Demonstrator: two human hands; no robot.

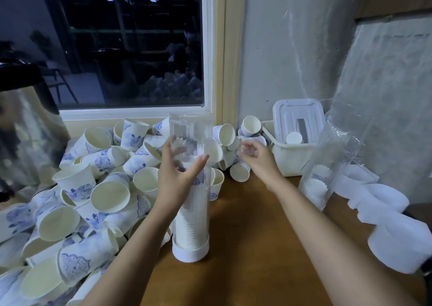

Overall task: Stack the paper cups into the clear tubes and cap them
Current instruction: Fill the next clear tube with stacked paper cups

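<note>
— Where's the tube (191, 128)?
— Around the middle of the table (252, 247), standing upright: long axis vertical, white cap (190, 253) on its bottom end. A stack (190, 224) of cups fills its lower part.
— And the hands?
— The left hand (177, 175) grips the tube halfway up. The right hand (256, 157), blurred, hangs just right of it, fingers loosely curled, holding nothing. The loose cups (93, 189) heap toward the table's left edge.

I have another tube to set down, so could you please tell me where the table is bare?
Bare table lies right of the clear tube, up to the plastic bag and white caps. Loose cups crowd everything to its left.
</note>
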